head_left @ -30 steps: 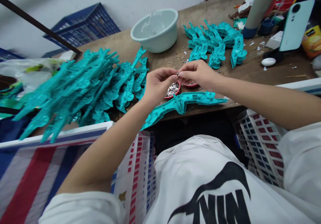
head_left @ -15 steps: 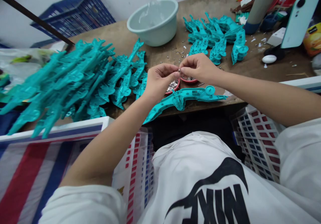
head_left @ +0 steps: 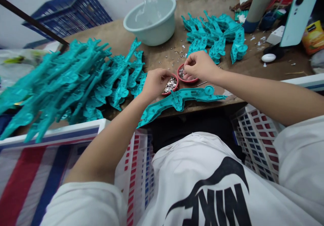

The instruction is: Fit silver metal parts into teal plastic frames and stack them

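Observation:
My left hand (head_left: 156, 83) reaches with curled fingers into a red dish (head_left: 177, 82) of small shiny metal pieces; its fingertips are partly hidden, so any piece in them cannot be made out. Over a second red dish (head_left: 188, 81), also holding small metal parts, my right hand (head_left: 199, 65) has its fingers pinched down among the contents. What lies between those fingers is too small to name. Just in front of both dishes, a long teal plastic part (head_left: 177, 99) rests at the table's near edge, untouched by either hand.
Left lies a big heap of teal plastic parts (head_left: 73, 77); another group (head_left: 215, 33) sits back right. A pale green basin (head_left: 152, 21) stands behind the dishes. A phone (head_left: 298, 20) leans at right. White baskets (head_left: 258, 134) flank my lap below the table.
My hands were together above the dishes, fingertips meeting at a tiny piece. Now they are apart, the left lowered into the left dish and the right into the right dish.

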### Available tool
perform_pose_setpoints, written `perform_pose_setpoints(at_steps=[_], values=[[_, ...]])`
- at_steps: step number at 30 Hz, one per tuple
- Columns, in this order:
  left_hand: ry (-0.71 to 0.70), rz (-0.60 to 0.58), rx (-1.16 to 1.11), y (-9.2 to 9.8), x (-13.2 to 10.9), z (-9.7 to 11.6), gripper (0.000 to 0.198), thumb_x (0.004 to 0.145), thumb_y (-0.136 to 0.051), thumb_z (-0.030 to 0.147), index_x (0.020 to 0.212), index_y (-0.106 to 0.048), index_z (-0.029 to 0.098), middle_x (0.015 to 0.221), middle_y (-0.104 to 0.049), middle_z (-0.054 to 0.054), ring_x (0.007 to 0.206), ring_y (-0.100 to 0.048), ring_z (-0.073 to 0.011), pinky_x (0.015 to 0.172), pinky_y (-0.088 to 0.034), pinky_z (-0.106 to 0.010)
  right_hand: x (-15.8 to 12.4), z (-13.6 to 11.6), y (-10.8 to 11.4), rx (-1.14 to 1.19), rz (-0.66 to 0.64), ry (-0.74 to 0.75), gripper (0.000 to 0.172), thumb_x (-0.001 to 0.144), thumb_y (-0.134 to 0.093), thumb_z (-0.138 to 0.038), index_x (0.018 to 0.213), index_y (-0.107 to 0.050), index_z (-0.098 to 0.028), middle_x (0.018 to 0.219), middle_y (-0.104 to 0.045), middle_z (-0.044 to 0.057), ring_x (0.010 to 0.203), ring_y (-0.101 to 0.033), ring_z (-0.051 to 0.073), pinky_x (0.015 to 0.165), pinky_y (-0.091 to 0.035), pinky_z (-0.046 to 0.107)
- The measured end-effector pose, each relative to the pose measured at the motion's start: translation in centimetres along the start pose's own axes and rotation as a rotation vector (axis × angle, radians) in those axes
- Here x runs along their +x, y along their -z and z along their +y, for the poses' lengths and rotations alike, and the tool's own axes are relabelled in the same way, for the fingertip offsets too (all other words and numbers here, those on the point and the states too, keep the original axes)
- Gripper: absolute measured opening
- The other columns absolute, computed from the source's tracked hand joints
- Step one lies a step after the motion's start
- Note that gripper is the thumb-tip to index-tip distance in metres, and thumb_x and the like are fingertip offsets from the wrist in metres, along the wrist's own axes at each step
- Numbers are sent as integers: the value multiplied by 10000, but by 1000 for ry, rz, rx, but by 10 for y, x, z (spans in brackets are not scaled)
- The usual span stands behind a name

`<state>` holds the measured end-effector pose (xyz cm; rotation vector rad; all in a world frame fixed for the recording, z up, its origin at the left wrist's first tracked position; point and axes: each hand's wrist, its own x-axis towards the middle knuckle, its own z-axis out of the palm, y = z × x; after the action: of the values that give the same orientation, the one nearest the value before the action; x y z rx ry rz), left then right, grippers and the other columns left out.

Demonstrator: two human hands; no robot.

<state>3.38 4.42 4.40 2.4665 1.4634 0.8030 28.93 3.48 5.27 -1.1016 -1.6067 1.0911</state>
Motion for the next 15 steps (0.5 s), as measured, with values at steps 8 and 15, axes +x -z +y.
perform_pose_setpoints(at_steps=[8, 15], values=[[78, -18, -189, -4, -15, 16, 261, 1085, -756, 261, 1196, -971, 165, 1262, -961, -161, 1212, -911, -365, 1144, -721, -480, -6, -2, 10, -455, -28, 208, 66, 973, -887, -233, 1029, -858, -215, 964, -876, 80, 1030, -861, 305, 964, -691, 441], [413, 157, -982, -24, -25, 77, 201, 1033, -998, 288, 931, -872, 170, 858, -856, -43, 823, -852, -165, 803, -719, -247, -25, -14, 5, -638, -90, 392, 296, 1147, -665, -275, 1255, -932, -206, 1130, -934, 109, 1065, -837, 302, 1012, -622, 449]])
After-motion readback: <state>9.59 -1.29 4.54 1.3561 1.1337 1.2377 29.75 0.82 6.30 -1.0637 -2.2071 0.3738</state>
